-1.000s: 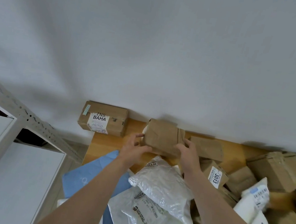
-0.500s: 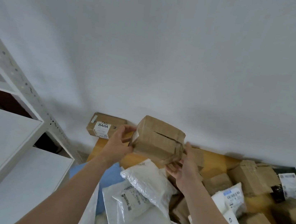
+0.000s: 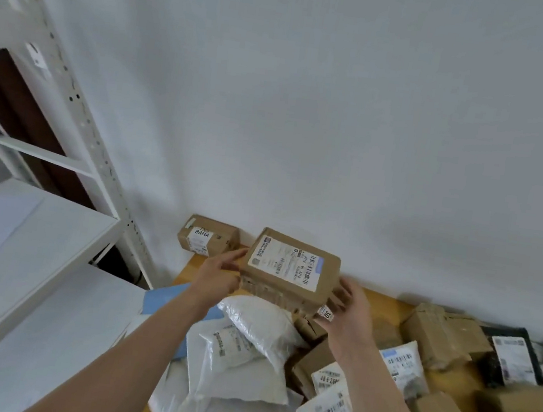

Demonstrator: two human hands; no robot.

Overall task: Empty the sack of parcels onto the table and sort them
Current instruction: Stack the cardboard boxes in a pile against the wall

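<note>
White shelf unit [image 3: 33, 243] stands at left. A labelled box [image 3: 208, 240] sits at the far left corner of the table [image 3: 384, 305], against the wall. Left hand [image 3: 219, 276] and right hand [image 3: 347, 316] grip opposite ends of a cardboard box [image 3: 289, 272], fingers curled, label up, held above the parcel pile [image 3: 245, 340]. More boxes [image 3: 436, 334] lie at right.

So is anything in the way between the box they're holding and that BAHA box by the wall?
Nothing visible. The left hand and right hand hold the box up by its ends. Toward the BAHA box there is only the left hand itself and a bare corner of the table.
</note>
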